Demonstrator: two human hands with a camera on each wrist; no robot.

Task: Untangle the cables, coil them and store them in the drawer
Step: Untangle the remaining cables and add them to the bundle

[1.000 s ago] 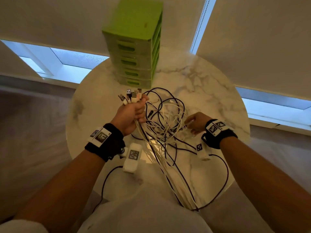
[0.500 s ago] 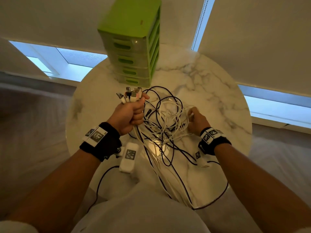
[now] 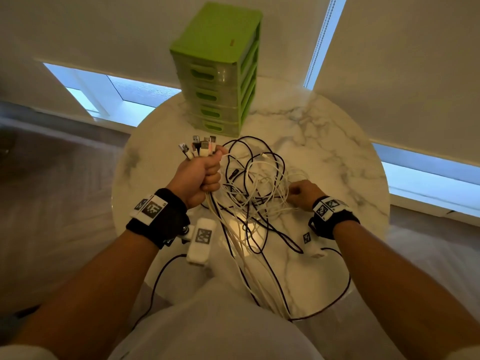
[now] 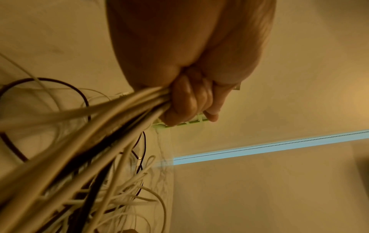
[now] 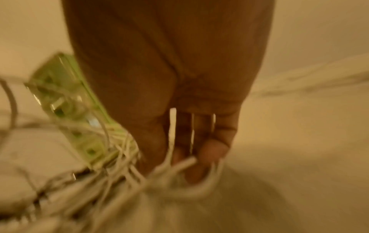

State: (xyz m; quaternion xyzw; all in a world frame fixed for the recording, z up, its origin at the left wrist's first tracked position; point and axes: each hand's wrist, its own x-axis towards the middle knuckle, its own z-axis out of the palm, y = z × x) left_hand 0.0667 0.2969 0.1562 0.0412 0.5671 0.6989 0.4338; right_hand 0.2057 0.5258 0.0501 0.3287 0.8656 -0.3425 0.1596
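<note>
My left hand (image 3: 201, 175) grips a bundle of white and black cables in a fist, their plug ends (image 3: 200, 148) sticking up above the thumb. In the left wrist view the fingers (image 4: 187, 102) wrap the cable bundle (image 4: 89, 134). The rest lies as a tangle of cables (image 3: 255, 183) on the round marble table (image 3: 324, 141), with strands trailing off the near edge. My right hand (image 3: 301, 190) is at the tangle's right side, fingers curled into white loops (image 5: 189, 181); that view is blurred. The green drawer unit (image 3: 220, 74) stands at the table's far side, its drawers closed.
White tagged blocks hang under each wrist: one (image 3: 201, 240) by the left wrist, one (image 3: 310, 241) by the right. A thin black cord (image 3: 345, 289) loops over the table's near right edge. Blinds and window strips lie beyond the table.
My right hand has shifted along the right side of the tangle, pulling white loops outward. The left fist has kept its hold on the plug ends. The view has tilted slightly.
</note>
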